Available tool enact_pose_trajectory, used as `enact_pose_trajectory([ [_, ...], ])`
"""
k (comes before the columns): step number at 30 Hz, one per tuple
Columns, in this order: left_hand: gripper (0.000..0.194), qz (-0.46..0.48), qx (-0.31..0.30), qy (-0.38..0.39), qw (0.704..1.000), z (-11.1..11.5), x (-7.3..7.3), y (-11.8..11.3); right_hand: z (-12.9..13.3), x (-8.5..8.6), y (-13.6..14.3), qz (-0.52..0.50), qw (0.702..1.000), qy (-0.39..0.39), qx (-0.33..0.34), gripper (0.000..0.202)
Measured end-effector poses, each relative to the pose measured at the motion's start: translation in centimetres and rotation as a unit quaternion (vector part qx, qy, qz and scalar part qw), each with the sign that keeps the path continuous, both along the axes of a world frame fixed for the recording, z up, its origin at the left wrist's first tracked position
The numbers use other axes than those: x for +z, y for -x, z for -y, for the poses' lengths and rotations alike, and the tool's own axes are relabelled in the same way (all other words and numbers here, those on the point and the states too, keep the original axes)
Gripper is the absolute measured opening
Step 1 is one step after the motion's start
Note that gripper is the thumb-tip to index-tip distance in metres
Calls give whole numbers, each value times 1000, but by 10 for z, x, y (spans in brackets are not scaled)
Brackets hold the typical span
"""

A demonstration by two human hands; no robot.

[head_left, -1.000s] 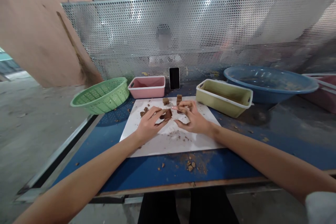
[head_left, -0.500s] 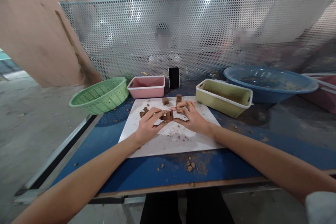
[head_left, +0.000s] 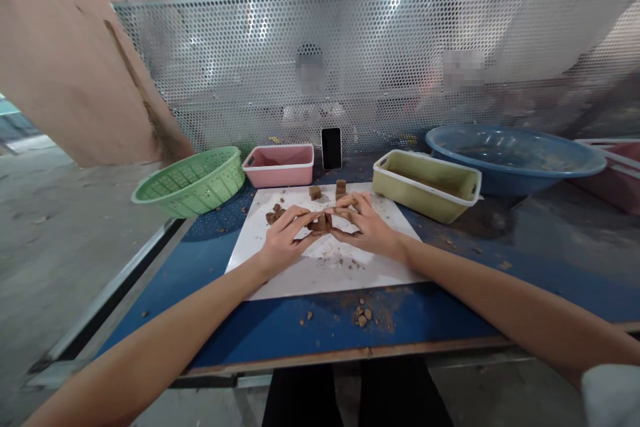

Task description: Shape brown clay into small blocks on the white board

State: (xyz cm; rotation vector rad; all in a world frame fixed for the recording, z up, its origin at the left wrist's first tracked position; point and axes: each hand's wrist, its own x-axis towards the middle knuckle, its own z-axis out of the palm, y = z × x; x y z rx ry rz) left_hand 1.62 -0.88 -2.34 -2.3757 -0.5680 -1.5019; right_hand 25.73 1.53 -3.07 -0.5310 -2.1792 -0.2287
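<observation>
Between my two hands is a brown clay piece (head_left: 320, 223), low over a white board (head_left: 285, 280). My left hand (head_left: 286, 239) grips its left side, thumb below and fingers above. From the right, my right hand (head_left: 364, 225) holds the same piece with thumb and fingertips. Small brown lumps (head_left: 275, 214) lie just beyond my left hand. Farther back on the board sit a brown block (head_left: 315, 193) and a taller brown piece (head_left: 341, 188), the latter near my right fingers. Crumbs are scattered over the board.
A green basket (head_left: 195, 181), a pink bin (head_left: 287, 176), an upright phone (head_left: 331, 149), a yellow-green bin (head_left: 420, 193) and a blue basin (head_left: 510, 173) line the back of the blue table (head_left: 225, 337). Behind them stands a perforated metal panel (head_left: 225, 67); clay bits lie near the front edge.
The clay piece has turned slightly between my fingers and shows a different side. Both hands have stayed nearly in place.
</observation>
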Motion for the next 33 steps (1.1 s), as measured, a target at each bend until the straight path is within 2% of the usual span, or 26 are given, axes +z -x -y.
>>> enact_pose_trajectory([
  [12, 29, 14, 4, -7, 1000, 1, 1, -2, 5, 5, 5, -49, 997, -47, 34, 43],
  [22, 27, 22, 5, -17, 1000, 2, 3, -4, 6, 6, 5, -57, 997, -57, 21, 51],
  [33, 28, 27, 5, -12, 1000, 1, 2, -4, 4, 1, 2, -40, 999, -17, -10, 43],
])
